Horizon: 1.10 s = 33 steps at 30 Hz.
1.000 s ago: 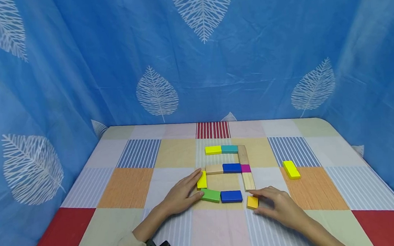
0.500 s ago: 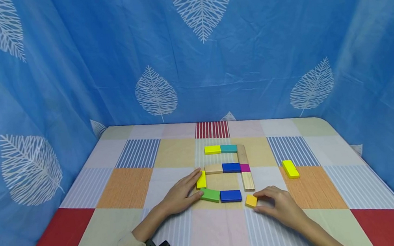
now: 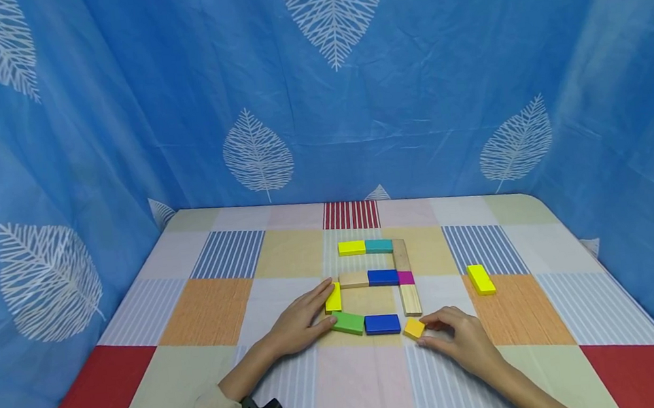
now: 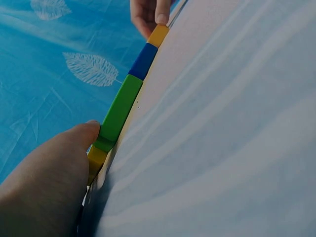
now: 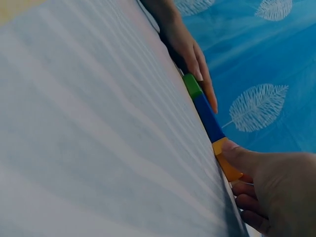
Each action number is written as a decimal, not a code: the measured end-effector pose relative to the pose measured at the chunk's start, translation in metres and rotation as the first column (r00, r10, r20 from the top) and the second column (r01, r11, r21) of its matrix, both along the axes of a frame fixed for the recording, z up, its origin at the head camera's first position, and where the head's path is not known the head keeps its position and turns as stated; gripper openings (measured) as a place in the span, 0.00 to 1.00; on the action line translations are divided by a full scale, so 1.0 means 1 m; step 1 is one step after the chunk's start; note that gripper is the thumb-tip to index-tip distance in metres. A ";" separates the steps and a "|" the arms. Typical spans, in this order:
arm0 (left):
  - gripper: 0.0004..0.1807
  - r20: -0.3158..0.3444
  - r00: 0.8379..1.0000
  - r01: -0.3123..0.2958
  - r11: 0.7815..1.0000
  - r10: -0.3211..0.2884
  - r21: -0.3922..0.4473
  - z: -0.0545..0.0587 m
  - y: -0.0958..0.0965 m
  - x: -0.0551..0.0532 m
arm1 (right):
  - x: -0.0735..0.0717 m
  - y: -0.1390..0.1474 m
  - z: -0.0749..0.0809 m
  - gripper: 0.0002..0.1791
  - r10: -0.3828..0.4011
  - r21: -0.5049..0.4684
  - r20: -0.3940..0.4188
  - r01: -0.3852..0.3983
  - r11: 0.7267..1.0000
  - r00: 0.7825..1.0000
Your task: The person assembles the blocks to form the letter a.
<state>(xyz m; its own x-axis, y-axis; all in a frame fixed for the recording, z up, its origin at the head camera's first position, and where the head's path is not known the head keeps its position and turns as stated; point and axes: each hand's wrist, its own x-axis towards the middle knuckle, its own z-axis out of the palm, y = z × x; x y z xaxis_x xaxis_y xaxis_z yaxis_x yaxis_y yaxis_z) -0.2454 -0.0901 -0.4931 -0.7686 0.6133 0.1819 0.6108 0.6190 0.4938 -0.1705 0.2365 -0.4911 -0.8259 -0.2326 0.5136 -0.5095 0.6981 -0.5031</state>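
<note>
My right hand [image 3: 461,342] pinches a small orange-yellow block [image 3: 414,328] between thumb and fingers. In the right wrist view its thumb lies on the top of this block, which sits at the end of a blue block [image 5: 209,117]. My left hand [image 3: 298,323] rests on the cloth with fingers extended along a yellow block [image 3: 333,299]. Its thumb touches the near left end of a green block [image 4: 119,111]. From left to right, the green, blue and orange-yellow blocks form the near row. The orange-yellow block stands turned at an angle in the head view.
Behind the near row lie plain wooden [image 3: 354,280], blue [image 3: 383,277], magenta [image 3: 406,278], teal [image 3: 378,246] and yellow [image 3: 351,248] blocks in connected lines. A separate yellow block [image 3: 481,279] lies to the right. Blue leaf-print curtains [image 3: 320,132] surround the patchwork tablecloth [image 3: 356,385].
My right hand has moved slightly left and away from me, bringing the orange-yellow block closer to the blue block and turning it. The left hand keeps its place.
</note>
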 end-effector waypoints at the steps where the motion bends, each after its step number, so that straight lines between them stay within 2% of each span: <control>1: 0.36 0.001 1.000 0.000 1.000 0.000 0.000 0.000 0.000 0.000 | -0.001 0.000 -0.001 0.18 -0.001 -0.007 -0.004 0.001 1.000 1.000; 23: 0.36 0.009 1.000 0.005 1.000 -0.005 -0.003 -0.001 0.000 -0.001 | -0.004 -0.005 -0.010 0.18 -0.050 -0.013 -0.040 0.050 0.999 0.998; 33: 0.37 0.012 1.000 -0.001 1.000 0.001 -0.005 -0.002 0.001 -0.001 | -0.005 -0.004 -0.012 0.19 -0.043 -0.025 -0.040 0.042 0.999 0.998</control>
<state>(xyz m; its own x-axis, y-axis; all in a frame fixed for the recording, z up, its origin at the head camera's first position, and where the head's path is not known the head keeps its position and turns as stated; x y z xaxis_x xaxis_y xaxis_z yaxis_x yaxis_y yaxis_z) -0.2468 -0.0892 -0.4949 -0.7716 0.6131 0.1695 0.6039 0.6224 0.4979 -0.1753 0.2321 -0.5033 -0.8131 -0.1851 0.5519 -0.5000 0.7075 -0.4994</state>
